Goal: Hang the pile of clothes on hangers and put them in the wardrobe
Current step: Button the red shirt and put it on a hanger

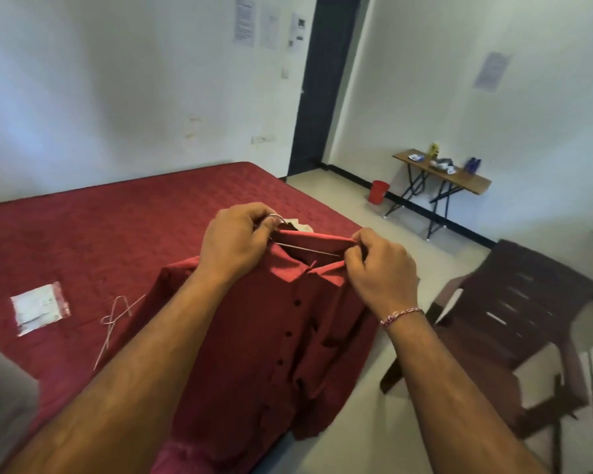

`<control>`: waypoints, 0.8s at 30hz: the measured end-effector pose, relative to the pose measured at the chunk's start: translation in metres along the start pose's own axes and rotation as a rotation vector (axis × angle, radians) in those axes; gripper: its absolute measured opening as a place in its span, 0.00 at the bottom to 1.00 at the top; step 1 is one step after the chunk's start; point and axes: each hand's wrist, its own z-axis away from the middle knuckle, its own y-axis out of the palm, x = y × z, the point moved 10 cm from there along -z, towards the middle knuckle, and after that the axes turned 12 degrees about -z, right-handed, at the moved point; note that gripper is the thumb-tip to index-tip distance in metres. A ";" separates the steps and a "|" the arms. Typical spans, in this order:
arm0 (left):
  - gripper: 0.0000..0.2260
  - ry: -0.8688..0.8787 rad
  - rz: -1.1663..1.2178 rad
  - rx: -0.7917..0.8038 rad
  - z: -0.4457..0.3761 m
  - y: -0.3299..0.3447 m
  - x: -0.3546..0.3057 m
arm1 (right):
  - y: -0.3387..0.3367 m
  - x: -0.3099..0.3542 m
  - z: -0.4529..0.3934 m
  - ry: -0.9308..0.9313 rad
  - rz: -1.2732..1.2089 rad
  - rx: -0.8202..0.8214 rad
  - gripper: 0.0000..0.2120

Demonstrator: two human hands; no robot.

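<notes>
- Red shirt (271,336) is held up in front of the person at the near edge of the bed (117,227); its body hangs down between the forearms, button placket facing the camera, hem toward the bottom of the view.
- Wire hanger (308,250) sits inside the neck opening. Its visible bar runs roughly left-to-right under the collar, so the long axis lies across the body, spanning from one hand to the other.
- Left hand (235,248): fingers curled, pinching the hook end of the hanger together with the collar at the left side. Firm grip, not relaxed.
- Right hand (379,268): fingers curled, pinching the right collar edge and the fabric at the shoulder seam; whether the wire is also in that pinch cannot be told, as the cloth hides it.
- Key relation: the hook is at the left hand, so that hand is the natural carrier. Judgement: the right hand's remaining job is to seat the shoulder over the hanger arm, then let go.
- Judged stage: shirt nearly on the hanger, not yet carried off. No wardrobe is in view, so its direction from here is unknown.
- Spare hanger (115,319) lies flat on the bed left of the shirt, partly under its sleeve; a small plastic packet (40,307) lies farther left.
- Dark chair (514,323) stands to the right on the floor, near the right forearm.
- Risk noted: the collar could slip off the thin wire if the right side is released early.
</notes>
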 end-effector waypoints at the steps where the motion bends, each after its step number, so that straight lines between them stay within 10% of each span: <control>1: 0.08 -0.026 0.041 -0.020 0.000 0.004 -0.004 | -0.011 -0.007 0.003 -0.017 -0.010 0.004 0.04; 6: 0.09 -0.014 0.156 0.017 -0.009 0.039 -0.069 | -0.044 -0.053 0.020 -0.009 -0.263 0.267 0.09; 18: 0.15 0.446 -0.044 0.436 0.015 0.135 -0.269 | -0.165 -0.127 0.048 0.100 0.106 -0.047 0.11; 24: 0.18 0.564 0.246 0.630 0.016 0.174 -0.319 | -0.196 -0.150 0.062 0.195 -0.034 -0.129 0.08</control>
